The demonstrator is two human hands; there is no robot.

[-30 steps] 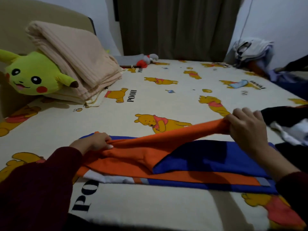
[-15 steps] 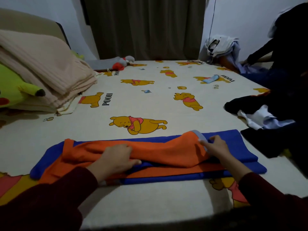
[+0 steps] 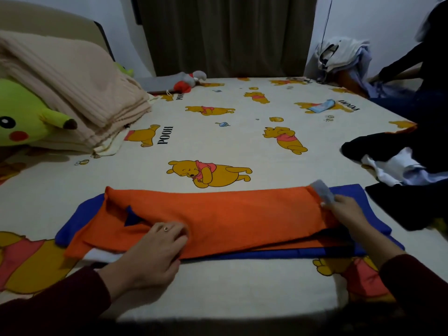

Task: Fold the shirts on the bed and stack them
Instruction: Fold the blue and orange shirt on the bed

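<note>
Both arms wear long, dark maroon sleeves (image 3: 60,294) that end at the wrists. The hands are bare; the left hand (image 3: 150,251) carries a small ring (image 3: 166,229) on one finger.

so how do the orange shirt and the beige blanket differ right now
The orange shirt lies low and flat at the near edge of the bed, with the left hand pressing on it and the right hand pinching its grey cuff; the beige blanket sits untouched at the far left. The shirt is a thin layer; the blanket is a thick, ribbed, folded pile. The shirt is bright orange and blue; the blanket is one pale colour. Both rest on the bed.
</note>
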